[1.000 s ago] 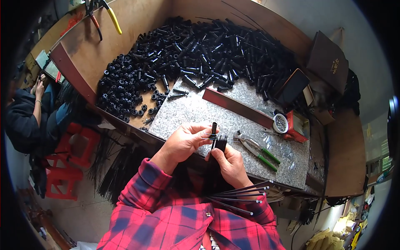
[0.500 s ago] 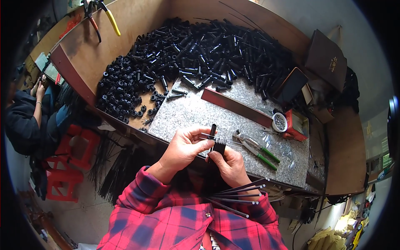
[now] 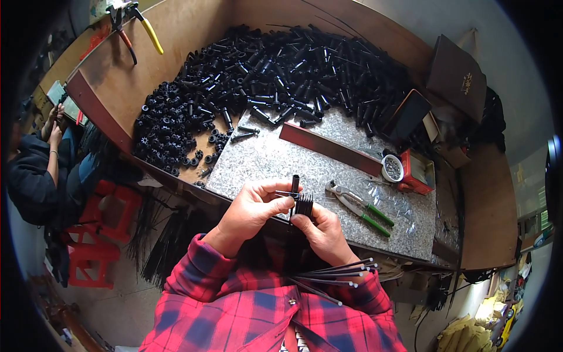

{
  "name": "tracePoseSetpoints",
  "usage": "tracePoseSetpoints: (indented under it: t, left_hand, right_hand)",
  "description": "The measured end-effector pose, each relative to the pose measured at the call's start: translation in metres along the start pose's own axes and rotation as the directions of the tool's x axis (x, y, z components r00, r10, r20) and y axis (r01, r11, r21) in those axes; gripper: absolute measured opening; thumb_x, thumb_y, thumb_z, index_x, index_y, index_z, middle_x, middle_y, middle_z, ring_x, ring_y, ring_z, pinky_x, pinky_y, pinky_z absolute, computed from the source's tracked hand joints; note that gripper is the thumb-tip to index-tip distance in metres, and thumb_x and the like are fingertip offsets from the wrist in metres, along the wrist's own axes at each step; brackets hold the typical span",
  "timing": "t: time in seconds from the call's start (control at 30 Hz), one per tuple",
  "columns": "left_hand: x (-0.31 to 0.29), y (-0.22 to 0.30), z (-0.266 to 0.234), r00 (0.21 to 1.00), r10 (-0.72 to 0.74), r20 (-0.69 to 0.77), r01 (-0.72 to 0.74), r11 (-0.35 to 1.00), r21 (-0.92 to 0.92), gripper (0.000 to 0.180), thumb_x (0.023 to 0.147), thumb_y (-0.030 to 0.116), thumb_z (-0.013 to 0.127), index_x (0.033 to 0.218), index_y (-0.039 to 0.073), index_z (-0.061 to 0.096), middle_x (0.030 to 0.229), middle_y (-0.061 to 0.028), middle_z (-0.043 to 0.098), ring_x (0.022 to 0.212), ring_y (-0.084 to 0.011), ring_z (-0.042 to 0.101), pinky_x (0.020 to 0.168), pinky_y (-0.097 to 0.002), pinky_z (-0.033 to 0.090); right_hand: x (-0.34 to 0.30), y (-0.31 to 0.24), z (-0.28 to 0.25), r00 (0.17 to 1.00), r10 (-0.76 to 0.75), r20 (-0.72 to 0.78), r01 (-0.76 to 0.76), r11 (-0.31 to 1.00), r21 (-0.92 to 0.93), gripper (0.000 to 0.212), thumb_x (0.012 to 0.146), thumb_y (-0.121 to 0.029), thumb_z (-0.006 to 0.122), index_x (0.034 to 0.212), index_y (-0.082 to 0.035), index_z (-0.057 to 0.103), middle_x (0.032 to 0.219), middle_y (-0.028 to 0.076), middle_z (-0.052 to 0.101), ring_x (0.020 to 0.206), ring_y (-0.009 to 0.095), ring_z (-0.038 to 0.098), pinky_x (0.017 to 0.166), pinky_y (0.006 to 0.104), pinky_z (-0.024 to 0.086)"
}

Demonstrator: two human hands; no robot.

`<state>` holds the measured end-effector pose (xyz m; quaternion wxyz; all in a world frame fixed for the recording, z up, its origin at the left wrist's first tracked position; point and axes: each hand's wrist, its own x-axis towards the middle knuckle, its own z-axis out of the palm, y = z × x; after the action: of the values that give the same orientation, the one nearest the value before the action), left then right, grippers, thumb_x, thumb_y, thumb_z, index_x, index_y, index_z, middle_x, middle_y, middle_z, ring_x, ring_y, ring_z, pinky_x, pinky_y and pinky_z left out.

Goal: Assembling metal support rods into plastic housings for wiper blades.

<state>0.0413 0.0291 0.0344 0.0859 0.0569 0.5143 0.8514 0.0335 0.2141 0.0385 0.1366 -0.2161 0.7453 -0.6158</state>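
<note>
My left hand [image 3: 251, 206] pinches a short black plastic tube [image 3: 295, 183] standing upright between thumb and fingers. A thin metal wire [image 3: 322, 198] crosses beside the tube and sticks out to the right. My right hand [image 3: 324, 236] grips the stacked ends of a bundle of thin black rods [image 3: 304, 206], close against the tube. They look like umbrella ribs; their pale-tipped far ends [image 3: 346, 274] fan out below my right wrist. Just right of my hands, green-handled pliers [image 3: 359, 210] lie on the speckled board [image 3: 258, 161]. Where wire and rods meet is too small to make out.
Black plastic tubes [image 3: 305, 64] and small toothed black pieces [image 3: 164, 126] are heaped at the back and left. A reddish-brown bar [image 3: 328, 149], a white cup [image 3: 392, 168] and a red box [image 3: 417, 173] lie right. Far left, a seated person [image 3: 35, 170] is near red stools [image 3: 94, 264].
Both hands have shifted slightly left together with the tube and rods. The rod tips have moved a little left and down. The grips stay the same.
</note>
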Motion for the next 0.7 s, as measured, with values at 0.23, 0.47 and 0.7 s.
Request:
tracePoseSetpoints:
  t: [0.23, 0.47, 0.7]
  left_hand:
    - [0.0, -0.003, 0.002, 1.0, 0.004, 0.018, -0.003, 1.0, -0.03, 0.029, 0.088, 0.006, 0.064, 0.116, -0.003, 0.061, 0.103, -0.0084, 0.067, 0.09, -0.0126, 0.063, 0.079, -0.0246, 0.05]
    - [-0.005, 0.003, 0.011, 0.999, -0.022, 0.026, 0.022, 1.0, 0.0, 0.028, 0.088, 0.006, 0.063, 0.115, -0.003, 0.062, 0.103, -0.0084, 0.067, 0.093, -0.013, 0.063, 0.078, -0.0255, 0.052]
    - [-0.014, 0.001, 0.026, 0.993, 0.089, -0.074, -0.084, 0.994, 0.065, 0.029, 0.087, 0.002, 0.064, 0.115, -0.002, 0.062, 0.104, -0.0075, 0.067, 0.091, -0.0116, 0.063, 0.076, -0.0235, 0.051]
  right_hand:
    - [-0.001, 0.0, -0.002, 0.997, 0.066, 0.031, -0.07, 0.984, 0.161, 0.016, 0.091, -0.017, 0.063, 0.102, -0.004, 0.063, 0.08, -0.008, 0.056, 0.068, 0.001, 0.043, 0.058, 0.0181, 0.035]
    - [-0.002, 0.009, -0.006, 0.992, 0.065, 0.107, -0.091, 0.961, 0.261, 0.02, 0.092, -0.016, 0.062, 0.107, -0.003, 0.062, 0.088, -0.006, 0.059, 0.077, 0.002, 0.049, 0.066, 0.0189, 0.041]
    - [-0.003, 0.011, -0.007, 0.993, 0.036, 0.117, -0.063, 0.969, 0.239, 0.019, 0.092, -0.015, 0.061, 0.107, -0.002, 0.062, 0.093, -0.004, 0.061, 0.085, 0.003, 0.051, 0.073, 0.021, 0.044]
